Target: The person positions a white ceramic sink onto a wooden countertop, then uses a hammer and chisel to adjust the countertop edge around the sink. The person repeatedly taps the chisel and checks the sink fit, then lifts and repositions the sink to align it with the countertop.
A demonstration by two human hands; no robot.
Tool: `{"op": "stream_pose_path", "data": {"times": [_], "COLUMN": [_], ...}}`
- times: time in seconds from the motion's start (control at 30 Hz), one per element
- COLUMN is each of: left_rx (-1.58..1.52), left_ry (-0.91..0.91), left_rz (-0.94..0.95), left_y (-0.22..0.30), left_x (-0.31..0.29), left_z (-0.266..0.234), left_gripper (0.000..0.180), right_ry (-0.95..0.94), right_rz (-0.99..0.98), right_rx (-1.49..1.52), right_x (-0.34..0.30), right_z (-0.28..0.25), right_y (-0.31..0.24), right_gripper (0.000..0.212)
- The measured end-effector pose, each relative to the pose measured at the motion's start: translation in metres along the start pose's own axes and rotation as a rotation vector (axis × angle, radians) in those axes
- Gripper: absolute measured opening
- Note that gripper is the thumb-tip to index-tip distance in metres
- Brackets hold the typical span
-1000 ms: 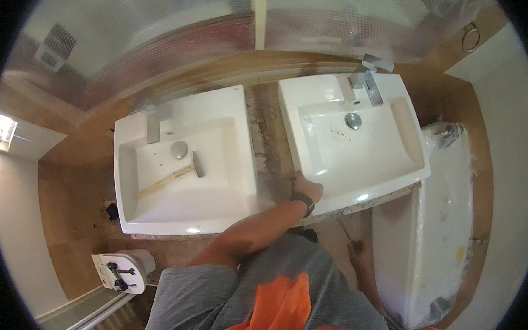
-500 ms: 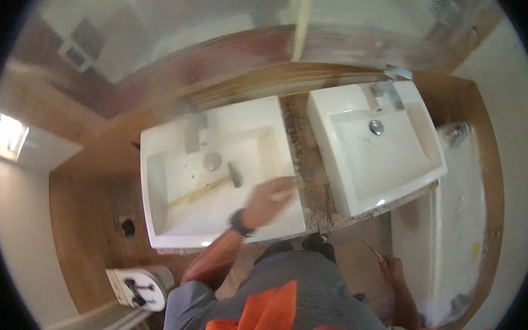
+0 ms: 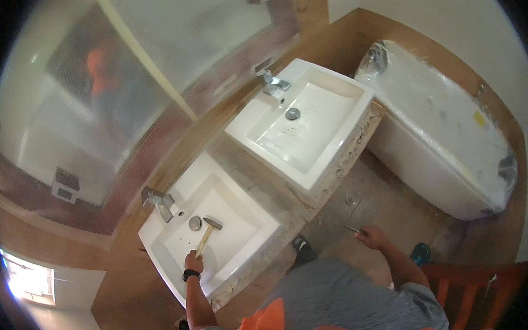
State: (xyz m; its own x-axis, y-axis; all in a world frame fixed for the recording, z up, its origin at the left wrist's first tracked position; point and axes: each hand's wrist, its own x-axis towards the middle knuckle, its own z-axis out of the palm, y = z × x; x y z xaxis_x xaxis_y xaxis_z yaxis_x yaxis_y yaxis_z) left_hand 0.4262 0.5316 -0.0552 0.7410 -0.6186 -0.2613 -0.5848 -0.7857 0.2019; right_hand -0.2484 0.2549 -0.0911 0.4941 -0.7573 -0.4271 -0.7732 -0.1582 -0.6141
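My left hand is closed around the lower end of a hammer's pale wooden handle. The hammer is over the basin of the left sink, its dark head close to the round drain plug. A thin metal rod is gripped in my right hand, low on the right, over the floor in front of the counter. Its exact kind is too small to make out.
A second white sink stands to the right on the rough-edged counter. Beyond it is a plastic-wrapped bathtub. A wide mirror covers the wall behind the sinks. A wooden slatted piece is at the lower right.
The view has turned to the right. My left hand, empty and blurred over the left sink before, now holds the hammer that lay in its basin. The rod stays in my right hand.
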Motion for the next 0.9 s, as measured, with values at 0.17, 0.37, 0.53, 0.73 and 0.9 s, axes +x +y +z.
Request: {"op": "stream_pose_path", "data": {"times": [0.17,0.37,0.53,0.73,0.9], "left_rx": [0.05,-0.54,-0.879,-0.773,-0.345], "left_ry": [0.231,0.145,-0.457,-0.685,-0.586], "left_rz": [0.086,0.31,0.48,0.756,1.234], "left_y": [0.024,0.134,0.271,0.37,0.379], "left_x": [-0.053,-0.17,-0.254,-0.294,-0.335], "left_z": [-0.031,-0.092,-0.085,0.061,0.098], "left_gripper": [0.025,0.027,0.029,0.033,0.05], "right_ry": [0.218,0.117,0.095,0.428,0.722], "right_rz": [0.099,0.328,0.153,0.03,0.337], "right_rx": [0.428,0.935,1.225,1.64,1.662], "right_x": [-0.071,-0.131,-0.156,-0.145,-0.155], "right_z": [0.051,0.07,0.036,0.055,0.099], "right_y": [0.023,-0.016,-0.114,-0.15,-0.094], "right_gripper": [0.057,0.054,0.045,0.038,0.03]}}
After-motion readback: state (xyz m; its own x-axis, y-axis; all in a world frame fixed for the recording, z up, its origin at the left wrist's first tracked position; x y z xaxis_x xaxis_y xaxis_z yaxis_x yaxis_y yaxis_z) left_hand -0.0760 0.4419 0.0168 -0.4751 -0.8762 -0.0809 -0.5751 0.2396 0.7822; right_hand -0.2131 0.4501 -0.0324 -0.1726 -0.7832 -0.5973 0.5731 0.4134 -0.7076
